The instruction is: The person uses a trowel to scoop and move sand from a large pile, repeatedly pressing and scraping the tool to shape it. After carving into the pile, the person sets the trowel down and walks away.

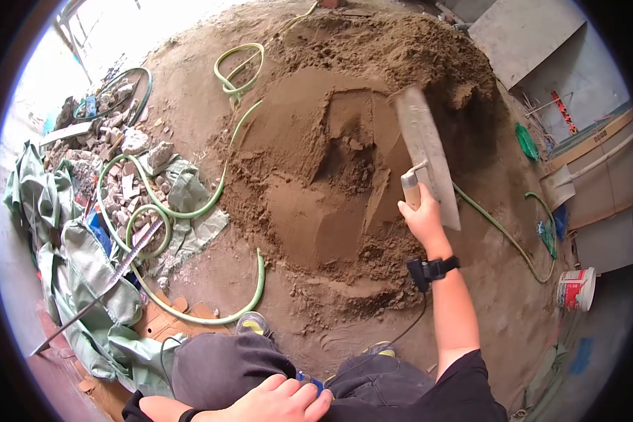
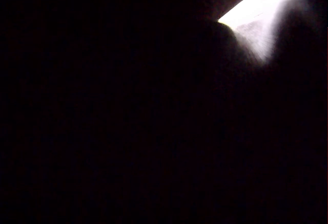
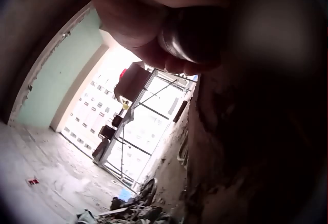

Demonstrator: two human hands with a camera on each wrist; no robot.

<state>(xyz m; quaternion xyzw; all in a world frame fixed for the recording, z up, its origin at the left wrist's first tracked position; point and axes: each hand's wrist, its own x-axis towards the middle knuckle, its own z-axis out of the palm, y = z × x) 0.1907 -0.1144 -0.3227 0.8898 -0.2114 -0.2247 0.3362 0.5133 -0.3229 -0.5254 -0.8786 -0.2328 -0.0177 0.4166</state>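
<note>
In the head view my right hand (image 1: 426,221) grips the handle of a long metal trowel (image 1: 429,144), its blade lying over the right part of a heap of brown sand (image 1: 295,218). The sand has smoothed patches around a rough hollow in the middle. My left hand (image 1: 281,401) rests on my lap at the bottom, fingers relaxed and holding nothing. The right wrist view shows fingers of my right hand (image 3: 138,24) curled round the dark handle end (image 3: 187,39). Almost all of the left wrist view is dark, and no hand can be made out there.
A green hose (image 1: 221,186) loops on the left and touches the sand; another stretch (image 1: 496,224) runs on the right. Rubble (image 1: 123,158) and green cloth (image 1: 84,274) lie left, with a long rod (image 1: 105,290) across them. A white bucket (image 1: 577,289) stands right.
</note>
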